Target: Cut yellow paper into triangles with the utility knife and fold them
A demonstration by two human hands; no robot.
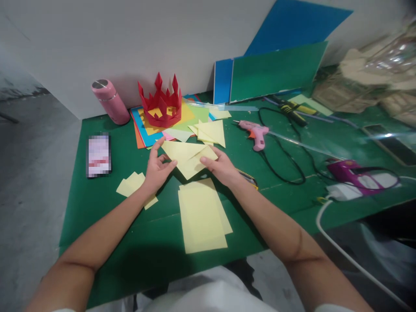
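Between my two hands is a folded piece of pale yellow paper (185,158), shaped like a triangle pointing toward me and held above the table. My left hand (159,169) pinches its left end, thumb on the front. The right end is gripped by my right hand (219,164), with the thumb pressed on a folded flap. Below the hands lies a stack of yellow paper sheets (203,216). Small yellow paper pieces (130,184) rest partly under my left forearm. Several folded yellow papers (211,132) lie just beyond the right hand.
A red paper crown (162,106) stands on coloured sheets (141,130) near a pink bottle (112,102). At left lies a phone (99,155). To the right are a pink glue gun (255,132), its looping cable, a purple power strip (354,173) and a partly hidden cutter (248,178).
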